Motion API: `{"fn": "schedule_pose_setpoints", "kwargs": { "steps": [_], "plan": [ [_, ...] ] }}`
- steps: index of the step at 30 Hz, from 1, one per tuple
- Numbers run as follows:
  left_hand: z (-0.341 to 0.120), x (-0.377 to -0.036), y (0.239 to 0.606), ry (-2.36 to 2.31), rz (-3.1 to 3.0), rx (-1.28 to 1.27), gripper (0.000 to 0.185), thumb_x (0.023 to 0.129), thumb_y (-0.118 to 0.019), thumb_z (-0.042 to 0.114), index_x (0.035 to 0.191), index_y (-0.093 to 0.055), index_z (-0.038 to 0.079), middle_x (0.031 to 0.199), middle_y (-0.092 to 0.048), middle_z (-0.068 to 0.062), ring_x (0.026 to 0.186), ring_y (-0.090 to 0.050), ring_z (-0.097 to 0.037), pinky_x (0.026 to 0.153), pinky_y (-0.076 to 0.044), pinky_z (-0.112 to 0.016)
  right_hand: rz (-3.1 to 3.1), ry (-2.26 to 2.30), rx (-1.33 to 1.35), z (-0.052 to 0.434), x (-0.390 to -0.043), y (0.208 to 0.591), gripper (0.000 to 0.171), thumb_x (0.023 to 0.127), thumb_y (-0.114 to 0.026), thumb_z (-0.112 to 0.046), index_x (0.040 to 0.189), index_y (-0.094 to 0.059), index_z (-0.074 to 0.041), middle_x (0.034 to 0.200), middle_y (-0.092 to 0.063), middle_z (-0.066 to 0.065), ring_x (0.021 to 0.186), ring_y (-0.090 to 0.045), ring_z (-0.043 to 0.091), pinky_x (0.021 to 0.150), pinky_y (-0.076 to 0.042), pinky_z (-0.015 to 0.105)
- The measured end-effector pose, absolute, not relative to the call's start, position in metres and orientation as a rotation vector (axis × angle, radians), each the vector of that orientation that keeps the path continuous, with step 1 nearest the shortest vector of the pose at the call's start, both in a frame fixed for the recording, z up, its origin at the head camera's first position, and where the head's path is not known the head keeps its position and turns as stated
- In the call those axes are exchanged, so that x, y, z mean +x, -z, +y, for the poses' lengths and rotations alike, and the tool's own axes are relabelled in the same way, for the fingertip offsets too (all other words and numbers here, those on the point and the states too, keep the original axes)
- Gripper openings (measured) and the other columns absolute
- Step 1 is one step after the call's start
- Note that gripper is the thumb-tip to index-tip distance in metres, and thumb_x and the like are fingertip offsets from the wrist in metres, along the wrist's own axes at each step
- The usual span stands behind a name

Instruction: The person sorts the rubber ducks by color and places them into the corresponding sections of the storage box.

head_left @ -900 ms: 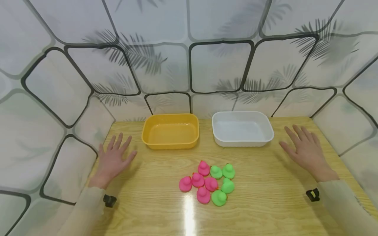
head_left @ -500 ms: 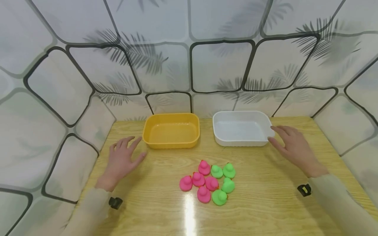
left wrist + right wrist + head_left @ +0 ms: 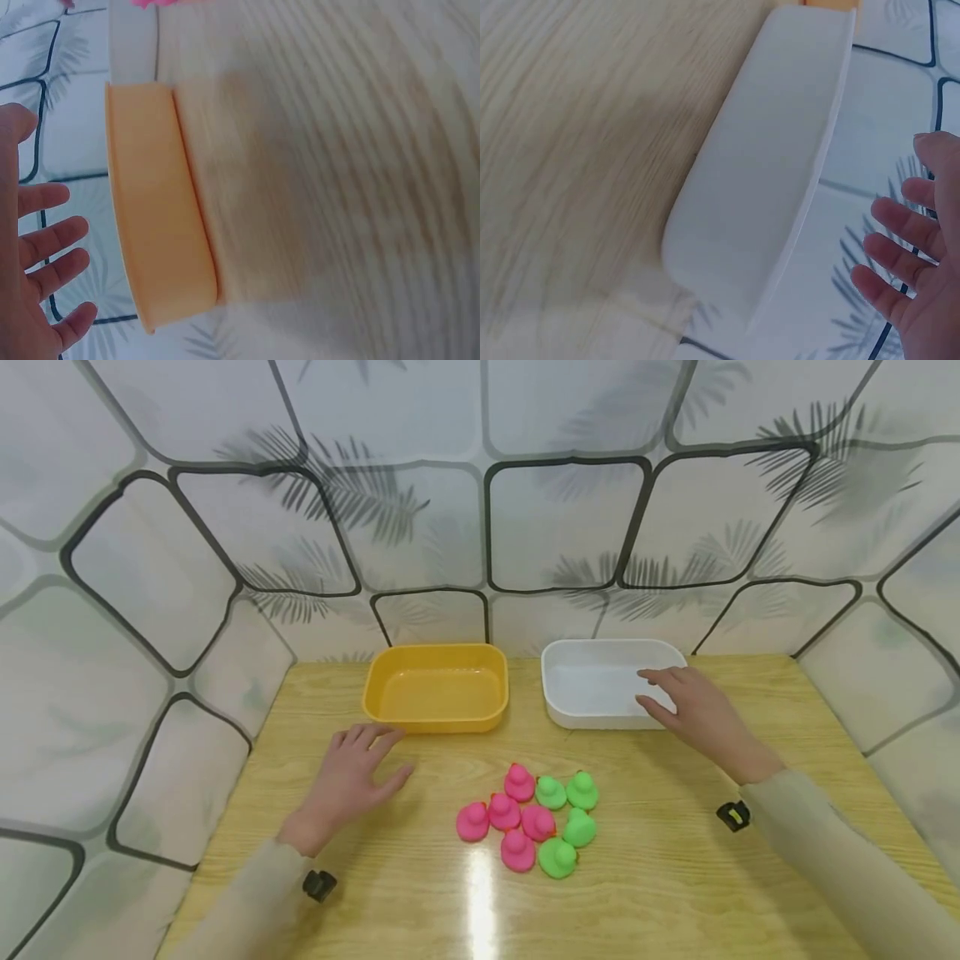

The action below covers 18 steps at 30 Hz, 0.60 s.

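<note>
A cluster of small pink ducks (image 3: 505, 816) and green ducks (image 3: 570, 814) sits mid-table. Behind them stand an empty yellow tub (image 3: 437, 688) (image 3: 161, 217) and an empty white tub (image 3: 600, 683) (image 3: 769, 165). My left hand (image 3: 352, 777) (image 3: 37, 262) hovers flat and open over the table just in front of the yellow tub's left corner, holding nothing. My right hand (image 3: 693, 710) (image 3: 915, 255) is open above the white tub's right front corner, fingers spread, holding nothing.
The wooden table (image 3: 675, 877) is enclosed by patterned white walls (image 3: 562, 527) at the back and both sides. Bare wood lies in front of the ducks and to either side.
Both hands have moved inward from the table's outer edges: the left toward the yellow tub and the ducks, the right over the white tub's corner. The ducks and tubs have not moved.
</note>
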<state>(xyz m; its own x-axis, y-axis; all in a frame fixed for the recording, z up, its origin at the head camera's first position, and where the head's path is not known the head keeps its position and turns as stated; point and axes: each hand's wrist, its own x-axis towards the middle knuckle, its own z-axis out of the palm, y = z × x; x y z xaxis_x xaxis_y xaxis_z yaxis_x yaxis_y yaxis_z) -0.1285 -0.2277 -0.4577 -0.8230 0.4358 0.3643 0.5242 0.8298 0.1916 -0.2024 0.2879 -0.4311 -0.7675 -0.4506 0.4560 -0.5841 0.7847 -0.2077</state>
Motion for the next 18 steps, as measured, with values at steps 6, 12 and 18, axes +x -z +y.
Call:
{"fn": "schedule_pose_setpoints", "kwargs": {
  "steps": [6,12,18],
  "plan": [
    [-0.213,-0.123,0.462,0.448,-2.711,-0.792,0.048,0.094,-0.071,0.040,0.132,-0.067,0.010,0.123,-0.067,-0.010,0.114,-0.058,-0.034,0.093,-0.046,-0.057,-2.560,-0.512,0.874,0.261,-0.213,0.427,0.032,0.092,-0.078,-0.012,0.120,-0.070,0.001,0.106,-0.073,0.016,0.097,-0.064,0.036,0.085,-0.053,0.053],
    [-0.203,-0.121,0.465,0.473,-2.688,-0.833,0.046,0.095,-0.071,0.040,0.131,-0.068,0.011,0.122,-0.068,-0.009,0.113,-0.060,-0.033,0.092,-0.048,-0.055,-2.552,-0.550,0.954,0.237,-0.222,0.422,0.029,0.094,-0.077,-0.011,0.119,-0.070,0.002,0.100,-0.072,0.015,0.092,-0.064,0.034,0.083,-0.054,0.051],
    [-0.196,-0.120,0.467,0.530,-2.722,-0.852,0.045,0.096,-0.071,0.039,0.131,-0.069,0.011,0.123,-0.069,-0.008,0.115,-0.061,-0.031,0.095,-0.048,-0.055,-2.647,-0.554,0.957,0.218,-0.232,0.419,0.030,0.097,-0.074,-0.014,0.122,-0.069,0.002,0.102,-0.072,0.015,0.096,-0.064,0.035,0.086,-0.054,0.053]
  ]
}}
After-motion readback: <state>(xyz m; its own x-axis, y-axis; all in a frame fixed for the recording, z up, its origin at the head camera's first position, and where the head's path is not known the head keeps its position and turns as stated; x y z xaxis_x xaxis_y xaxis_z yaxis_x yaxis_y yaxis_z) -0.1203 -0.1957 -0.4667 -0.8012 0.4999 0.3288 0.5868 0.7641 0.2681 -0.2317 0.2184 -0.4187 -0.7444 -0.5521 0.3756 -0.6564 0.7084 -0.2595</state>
